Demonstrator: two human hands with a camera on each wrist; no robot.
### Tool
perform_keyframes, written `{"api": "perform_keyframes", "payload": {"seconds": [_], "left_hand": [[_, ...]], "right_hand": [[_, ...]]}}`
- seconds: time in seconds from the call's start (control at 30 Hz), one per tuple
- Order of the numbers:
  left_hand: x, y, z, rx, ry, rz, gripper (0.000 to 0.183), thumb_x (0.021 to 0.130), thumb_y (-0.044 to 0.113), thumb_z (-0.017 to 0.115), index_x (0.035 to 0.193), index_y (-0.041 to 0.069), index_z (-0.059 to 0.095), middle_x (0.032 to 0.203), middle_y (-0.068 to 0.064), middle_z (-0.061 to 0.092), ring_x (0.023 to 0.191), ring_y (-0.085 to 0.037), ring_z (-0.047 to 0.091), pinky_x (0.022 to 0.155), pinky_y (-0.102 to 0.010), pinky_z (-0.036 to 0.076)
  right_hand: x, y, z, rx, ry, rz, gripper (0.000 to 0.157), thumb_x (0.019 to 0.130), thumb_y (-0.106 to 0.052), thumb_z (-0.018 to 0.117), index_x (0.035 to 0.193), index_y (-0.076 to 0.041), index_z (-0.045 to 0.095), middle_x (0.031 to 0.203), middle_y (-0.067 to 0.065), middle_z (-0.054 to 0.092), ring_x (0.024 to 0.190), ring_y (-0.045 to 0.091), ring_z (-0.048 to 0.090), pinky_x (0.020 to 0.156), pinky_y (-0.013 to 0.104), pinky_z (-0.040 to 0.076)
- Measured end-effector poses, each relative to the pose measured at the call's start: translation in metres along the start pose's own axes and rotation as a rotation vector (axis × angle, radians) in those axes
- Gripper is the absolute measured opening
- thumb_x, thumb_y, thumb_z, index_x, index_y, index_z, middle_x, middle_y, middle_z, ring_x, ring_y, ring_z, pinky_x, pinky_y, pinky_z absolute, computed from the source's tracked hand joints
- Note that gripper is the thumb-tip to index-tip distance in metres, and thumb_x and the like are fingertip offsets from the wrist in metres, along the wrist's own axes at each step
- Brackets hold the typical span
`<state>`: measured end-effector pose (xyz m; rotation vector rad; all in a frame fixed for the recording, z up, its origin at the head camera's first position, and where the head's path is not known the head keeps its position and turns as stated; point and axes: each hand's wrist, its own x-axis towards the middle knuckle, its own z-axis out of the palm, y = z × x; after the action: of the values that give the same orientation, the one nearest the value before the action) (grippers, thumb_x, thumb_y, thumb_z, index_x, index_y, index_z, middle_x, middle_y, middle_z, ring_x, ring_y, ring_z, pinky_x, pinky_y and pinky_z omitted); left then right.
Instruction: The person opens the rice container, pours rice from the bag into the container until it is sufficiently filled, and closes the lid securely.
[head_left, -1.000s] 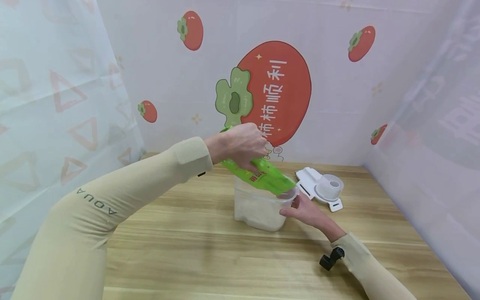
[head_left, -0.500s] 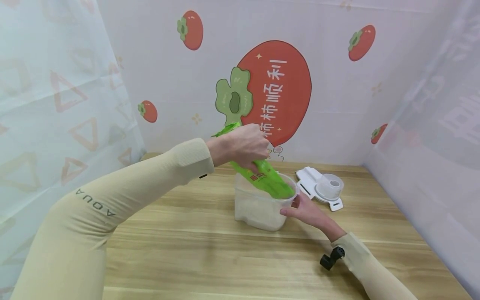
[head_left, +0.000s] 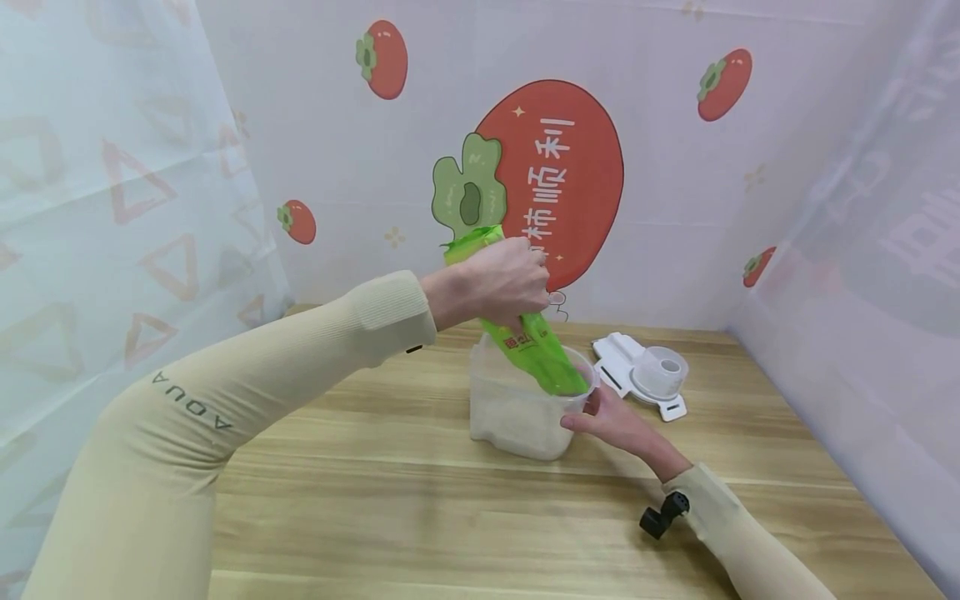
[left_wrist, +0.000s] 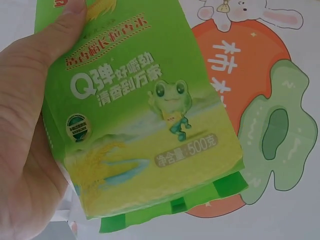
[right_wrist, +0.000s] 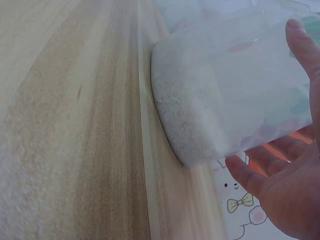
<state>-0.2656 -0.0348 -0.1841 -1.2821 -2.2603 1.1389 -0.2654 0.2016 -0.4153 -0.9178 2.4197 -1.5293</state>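
A green rice bag point(head_left: 546, 360) slants down in the head view, its lower end inside the mouth of a clear plastic container point(head_left: 517, 423). My left hand point(head_left: 504, 282) grips the bag around its middle from above. In the left wrist view the bag's printed front point(left_wrist: 145, 115) faces the camera, with the thumb across it. My right hand point(head_left: 617, 423) holds the container's right end near the rim, thumb in front and fingers behind. White rice grains point(right_wrist: 185, 105) fill the container's bottom part in the right wrist view. The container stands upright on the table.
A white lid point(head_left: 617, 360) with a clear round cup point(head_left: 660, 373) on it lies behind my right hand. Printed cloth walls point(head_left: 337, 108) enclose the wooden table point(head_left: 420, 517) at the back and both sides.
The left hand has moved slightly right and up, tipping the rice bag more steeply, with its upper end raised. The right hand and container have stayed put.
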Motion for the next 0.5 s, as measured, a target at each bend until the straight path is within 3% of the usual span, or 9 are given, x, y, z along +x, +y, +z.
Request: {"api": "perform_keyframes", "payload": {"seconds": [0.17,0.37,0.5], "left_hand": [[0.002,0.0,-0.006,-0.01,-0.004,-0.004,0.042,0.088,0.048,0.068,0.12,0.021,0.067,0.104,-0.004,0.072,0.093,-0.022,0.061,0.088,-0.036,0.054],[0.003,0.002,-0.011,0.003,0.004,0.008,0.042,0.09,0.047,0.064,0.121,0.019,0.069,0.11,-0.005,0.072,0.1,-0.021,0.061,0.092,-0.037,0.053],[0.003,0.002,-0.013,0.026,-0.001,0.004,0.042,0.09,0.047,0.065,0.12,0.018,0.069,0.109,-0.005,0.072,0.098,-0.022,0.061,0.09,-0.037,0.054]], "right_hand": [[0.0,0.0,0.0,-0.023,0.004,0.012,0.062,0.089,-0.005,0.066,0.143,-0.014,0.039,0.137,0.01,0.055,0.121,0.014,0.056,0.1,0.033,0.048],[0.0,0.0,0.0,-0.012,0.002,0.021,0.063,0.089,-0.006,0.066,0.145,-0.009,0.037,0.134,0.019,0.057,0.126,0.035,0.052,0.101,0.048,0.047],[0.0,0.001,0.0,-0.006,-0.001,0.016,0.064,0.089,-0.007,0.065,0.146,-0.008,0.036,0.134,0.022,0.056,0.127,0.041,0.051,0.101,0.053,0.047]]}}
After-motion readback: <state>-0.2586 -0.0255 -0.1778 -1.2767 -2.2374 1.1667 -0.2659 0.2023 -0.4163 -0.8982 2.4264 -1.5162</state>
